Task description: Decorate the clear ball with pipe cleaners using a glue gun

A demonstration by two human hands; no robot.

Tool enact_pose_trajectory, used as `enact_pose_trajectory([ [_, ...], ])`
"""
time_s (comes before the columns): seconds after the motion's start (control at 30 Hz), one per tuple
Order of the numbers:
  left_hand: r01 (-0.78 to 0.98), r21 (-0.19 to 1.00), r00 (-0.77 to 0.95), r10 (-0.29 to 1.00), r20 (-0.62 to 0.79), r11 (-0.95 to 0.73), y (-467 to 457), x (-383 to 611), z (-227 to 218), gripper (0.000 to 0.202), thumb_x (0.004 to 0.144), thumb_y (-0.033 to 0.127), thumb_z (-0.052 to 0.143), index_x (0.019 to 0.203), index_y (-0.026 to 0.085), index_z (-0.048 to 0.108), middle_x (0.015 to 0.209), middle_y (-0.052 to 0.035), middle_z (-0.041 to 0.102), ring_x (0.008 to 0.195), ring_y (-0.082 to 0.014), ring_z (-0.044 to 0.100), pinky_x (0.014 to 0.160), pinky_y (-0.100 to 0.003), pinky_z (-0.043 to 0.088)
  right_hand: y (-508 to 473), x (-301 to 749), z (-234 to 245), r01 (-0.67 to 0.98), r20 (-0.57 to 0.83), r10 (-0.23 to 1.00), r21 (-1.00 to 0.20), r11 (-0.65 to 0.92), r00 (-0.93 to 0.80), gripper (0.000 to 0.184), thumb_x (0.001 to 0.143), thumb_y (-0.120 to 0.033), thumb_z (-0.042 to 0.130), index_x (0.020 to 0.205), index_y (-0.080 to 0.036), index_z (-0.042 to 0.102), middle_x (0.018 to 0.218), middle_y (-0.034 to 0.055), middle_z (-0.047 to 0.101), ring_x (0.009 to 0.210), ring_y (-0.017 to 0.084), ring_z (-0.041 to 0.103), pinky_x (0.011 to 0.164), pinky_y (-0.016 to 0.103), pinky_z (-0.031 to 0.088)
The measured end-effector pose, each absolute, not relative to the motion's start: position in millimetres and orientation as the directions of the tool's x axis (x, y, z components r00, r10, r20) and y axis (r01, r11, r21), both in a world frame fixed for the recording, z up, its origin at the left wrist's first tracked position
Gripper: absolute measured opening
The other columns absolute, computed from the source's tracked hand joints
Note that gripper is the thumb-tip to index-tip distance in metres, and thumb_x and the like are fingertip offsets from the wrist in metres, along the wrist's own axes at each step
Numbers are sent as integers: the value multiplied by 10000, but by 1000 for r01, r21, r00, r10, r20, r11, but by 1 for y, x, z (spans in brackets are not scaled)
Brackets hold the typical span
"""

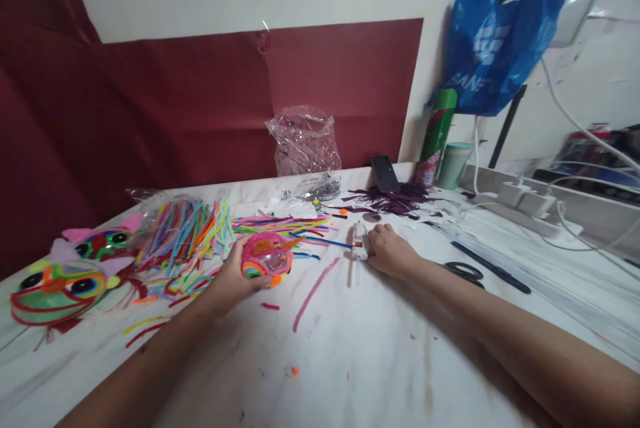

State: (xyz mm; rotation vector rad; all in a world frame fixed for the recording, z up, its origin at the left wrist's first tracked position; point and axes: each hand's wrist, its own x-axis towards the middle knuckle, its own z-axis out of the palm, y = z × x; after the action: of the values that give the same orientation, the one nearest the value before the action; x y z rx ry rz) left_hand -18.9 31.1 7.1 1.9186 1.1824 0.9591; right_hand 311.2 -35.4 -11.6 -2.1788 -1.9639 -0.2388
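My left hand [239,275] is closed around a rounded craft piece [270,258] covered with pink, orange and green pipe cleaners, with a clear patch in its middle. To the right, the fingers of my right hand [393,249] are curled at the handle side of a white hot glue gun [359,241], which is low over the table, nozzle toward me. A blue pipe cleaner [320,239] stretches between the two hands. In front of the craft piece a pink pipe cleaner [315,295] lies loose on the marbled white table [390,361].
Two finished-looking colourful masks [60,291] and a bundle of pipe cleaners [185,228] lie on the left. At the back are purple strands [395,201], a phone [385,173] and a green spray can [439,135]. Black scissors [465,273] and a corded power strip [545,215] are on the right.
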Motion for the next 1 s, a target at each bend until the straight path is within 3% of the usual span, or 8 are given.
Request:
enact_pose_trajectory([
  [0.17, 386, 894, 221, 964, 151, -228, 36, -23, 10, 844, 598, 278, 806, 1343, 240, 411, 1348, -121, 558, 1240, -308, 536, 996, -422, 472, -41, 320, -4, 985, 372, 915, -130, -114, 155, 175, 793, -88, 471, 869, -97, 628, 954, 208, 645, 958, 320, 540, 851, 408, 422],
  [0.3, 277, 944, 218, 969, 117, -177, 39, -25, 6, 818, 621, 295, 796, 1342, 237, 413, 1309, -106, 598, 1188, -291, 581, 967, -386, 498, -47, 322, 12, 957, 410, 890, -277, -85, 197, 247, 827, -191, 420, 876, -116, 650, 854, 124, 683, 776, 249, 615, 694, 345, 496],
  [0.37, 246, 952, 224, 967, 125, -180, 40, -25, 2, 818, 603, 281, 806, 1329, 237, 431, 1302, -99, 605, 1181, -287, 585, 960, -373, 502, -56, 310, 21, 908, 386, 901, -419, -23, 200, 351, 868, -302, 369, 912, -131, 672, 796, 80, 694, 624, 199, 613, 544, 292, 494],
  [0.4, 240, 952, 227, 965, 135, -190, 39, -25, 0, 838, 584, 269, 815, 1328, 237, 431, 1299, -97, 605, 1185, -288, 581, 969, -377, 495, -63, 302, 24, 822, 347, 916, -569, 32, 204, 379, 861, -349, 382, 939, -136, 686, 799, 74, 705, 570, 185, 604, 492, 281, 484],
  [0.5, 211, 953, 249, 954, 165, -219, 37, -22, -6, 903, 559, 253, 817, 1356, 236, 392, 1289, -99, 603, 1199, -297, 562, 1009, -436, 458, -85, 271, 31, 611, 271, 956, -778, 146, 117, 371, 793, -442, 490, 926, -183, 720, 839, 70, 740, 644, 216, 665, 530, 288, 533],
  [0.67, 182, 928, 235, 930, 281, -326, 31, -16, -14, 931, 513, 215, 827, 1340, 194, 401, 1337, -148, 532, 1246, -325, 503, 1044, -465, 405, -105, 231, 21, 618, 285, 957, -744, 254, -51, 311, 785, -461, 578, 932, -221, 708, 914, 75, 756, 836, 263, 704, 701, 327, 589],
  [0.83, 268, 883, 185, 920, 345, -385, 27, -10, -24, 914, 531, 202, 817, 1338, 203, 388, 1358, -163, 494, 1264, -339, 479, 1058, -506, 380, -97, 211, 4, 571, 455, 878, -685, 453, -150, 171, 837, -354, 498, 737, -231, 561, 648, 17, 657, 577, 188, 644, 481, 245, 525],
  [1.0, 370, 744, 227, 831, 508, -556, 25, -6, -30, 876, 563, 257, 792, 1330, 201, 374, 1345, -165, 469, 1289, -344, 444, 1076, -523, 358, -90, 201, -1, 607, 542, 809, -570, 554, -230, 127, 837, -236, 487, 711, -235, 474, 632, -12, 570, 521, 143, 567, 456, 225, 466],
])
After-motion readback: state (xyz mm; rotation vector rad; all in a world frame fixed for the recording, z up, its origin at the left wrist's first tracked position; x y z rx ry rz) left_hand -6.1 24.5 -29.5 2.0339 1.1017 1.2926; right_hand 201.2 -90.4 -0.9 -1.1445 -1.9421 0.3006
